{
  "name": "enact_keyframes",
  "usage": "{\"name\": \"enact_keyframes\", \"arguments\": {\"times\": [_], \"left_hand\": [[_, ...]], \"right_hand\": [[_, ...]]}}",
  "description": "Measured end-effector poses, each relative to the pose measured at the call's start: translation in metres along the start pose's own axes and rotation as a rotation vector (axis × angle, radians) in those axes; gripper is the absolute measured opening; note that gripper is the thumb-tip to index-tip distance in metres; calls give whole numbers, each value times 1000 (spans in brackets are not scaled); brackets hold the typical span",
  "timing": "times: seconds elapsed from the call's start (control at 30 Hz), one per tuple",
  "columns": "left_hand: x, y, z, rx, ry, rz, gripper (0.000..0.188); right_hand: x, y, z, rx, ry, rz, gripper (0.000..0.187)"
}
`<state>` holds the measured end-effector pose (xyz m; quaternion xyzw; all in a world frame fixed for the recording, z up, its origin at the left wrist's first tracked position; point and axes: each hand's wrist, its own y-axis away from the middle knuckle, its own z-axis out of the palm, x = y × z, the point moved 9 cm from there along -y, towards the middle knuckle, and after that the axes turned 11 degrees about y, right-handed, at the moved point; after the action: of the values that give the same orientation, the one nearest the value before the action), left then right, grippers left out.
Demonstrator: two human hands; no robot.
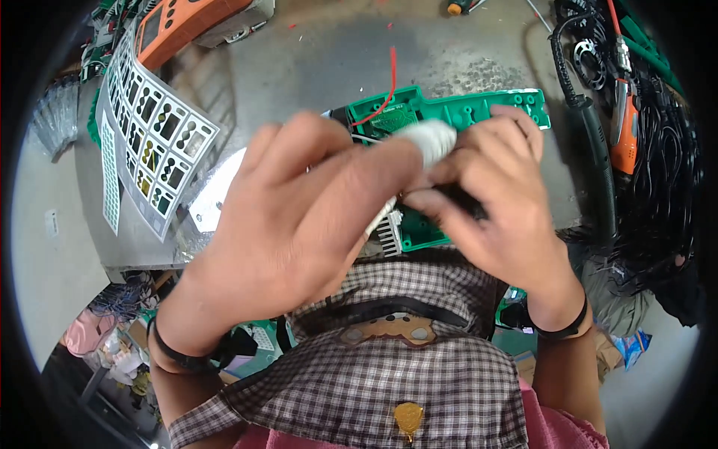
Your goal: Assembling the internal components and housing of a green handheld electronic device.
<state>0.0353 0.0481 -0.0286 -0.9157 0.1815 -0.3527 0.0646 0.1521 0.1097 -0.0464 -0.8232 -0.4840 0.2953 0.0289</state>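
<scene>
Both hands meet over a green plastic housing half (486, 108), which lies open on the bench with a green circuit board (394, 120) inside. My left hand (299, 209) is blurred, its fingers curled and a white wrap (430, 142) round one fingertip. Fingers of my right hand (501, 187) are bent in a pinch against that wrapped tip. Whatever lies between the fingertips is hidden. A red wire (393, 71) rises from the board end of the housing. Below the hands, a silver finned heat sink (389, 233) shows beside the housing's near part.
Sticker sheets (161, 142) curl up at the left, near an orange device (179, 26). On the right lie a black-handled corded tool (594, 150), an orange-handled tool (625, 127) and a heap of black cables (666, 194). A screwdriver handle (455, 9) sits at the far edge.
</scene>
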Motion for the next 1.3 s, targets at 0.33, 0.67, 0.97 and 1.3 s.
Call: {"name": "enact_keyframes", "arguments": {"times": [0.33, 0.67, 0.97, 1.3], "left_hand": [[1, -21, 2, -127, 58, -215, 64], [-9, -14, 3, -133, 27, -376, 63], [-15, -9, 5, -183, 112, -257, 61], [-22, 13, 13, 58, 181, -50, 61]], "right_hand": [[65, 70, -60, 374, -33, 520, 15], [129, 115, -94, 210, 164, 707, 41], [144, 129, -95, 145, -14, 759, 46], [46, 22, -79, 341, -1539, 463, 67]]}}
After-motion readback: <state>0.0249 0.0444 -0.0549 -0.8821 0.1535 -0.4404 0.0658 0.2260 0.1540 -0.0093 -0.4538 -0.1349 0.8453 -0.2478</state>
